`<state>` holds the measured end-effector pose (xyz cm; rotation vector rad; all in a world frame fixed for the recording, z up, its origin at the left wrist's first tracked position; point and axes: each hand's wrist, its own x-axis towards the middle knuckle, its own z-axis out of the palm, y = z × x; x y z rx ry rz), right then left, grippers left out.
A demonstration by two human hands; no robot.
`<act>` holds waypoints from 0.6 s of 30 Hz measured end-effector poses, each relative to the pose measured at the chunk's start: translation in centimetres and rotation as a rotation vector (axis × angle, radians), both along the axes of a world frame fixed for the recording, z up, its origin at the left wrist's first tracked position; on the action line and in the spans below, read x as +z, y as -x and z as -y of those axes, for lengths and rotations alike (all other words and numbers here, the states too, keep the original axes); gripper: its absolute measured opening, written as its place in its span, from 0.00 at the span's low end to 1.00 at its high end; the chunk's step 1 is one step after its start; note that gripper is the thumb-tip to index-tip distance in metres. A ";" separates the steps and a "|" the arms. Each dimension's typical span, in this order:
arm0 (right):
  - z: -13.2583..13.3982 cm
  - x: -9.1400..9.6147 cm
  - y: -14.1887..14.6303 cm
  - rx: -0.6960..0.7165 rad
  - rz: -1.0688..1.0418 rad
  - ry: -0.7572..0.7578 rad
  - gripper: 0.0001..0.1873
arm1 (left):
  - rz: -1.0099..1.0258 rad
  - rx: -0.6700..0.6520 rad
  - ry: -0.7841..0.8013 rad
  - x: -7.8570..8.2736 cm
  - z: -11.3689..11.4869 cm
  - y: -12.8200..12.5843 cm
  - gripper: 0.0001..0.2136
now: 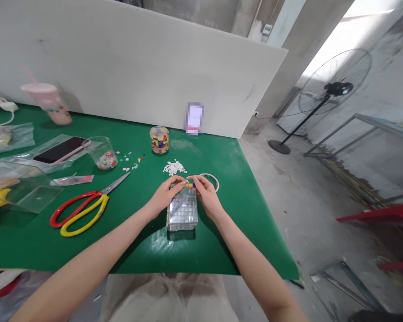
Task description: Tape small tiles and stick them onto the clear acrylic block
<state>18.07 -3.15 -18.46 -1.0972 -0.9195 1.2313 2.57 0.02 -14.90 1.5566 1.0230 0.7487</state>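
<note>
Between my hands a transparent plastic box [183, 212] stands on the green table, with small coloured tiles along its far edge. My left hand [166, 194] is closed round the box's far left corner, thumb on the edge. From the other side, my right hand [206, 194] grips the far right corner, its fingertips at the yellow and blue tiles. Whether a loose tile is pinched there is too small to tell. Just beyond the hands lies a pile of small white tiles [174, 167]. A white ring [215, 180], perhaps a tape roll, is partly hidden behind my right hand.
Red-and-yellow-handled scissors [100, 195] lie to the left. Behind them are a tilted plastic cup [104, 154] with mixed tiles and a phone [62, 150]. A tile-covered round container [160, 141] stands farther back, near a blurred upright screen [194, 118]. A white panel [137, 67] borders the table.
</note>
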 end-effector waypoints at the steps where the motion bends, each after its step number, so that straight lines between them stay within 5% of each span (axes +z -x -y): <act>1: -0.1 0.0 0.0 -0.005 0.012 -0.003 0.15 | -0.007 -0.004 0.011 0.0 0.0 0.0 0.10; 11: 0.3 0.6 0.3 -0.022 0.101 -0.057 0.15 | -0.004 -0.061 0.134 0.3 -0.5 0.3 0.15; 18: 0.9 1.3 1.3 -0.046 0.124 -0.168 0.15 | 0.048 -0.056 0.001 0.0 0.0 -0.4 0.12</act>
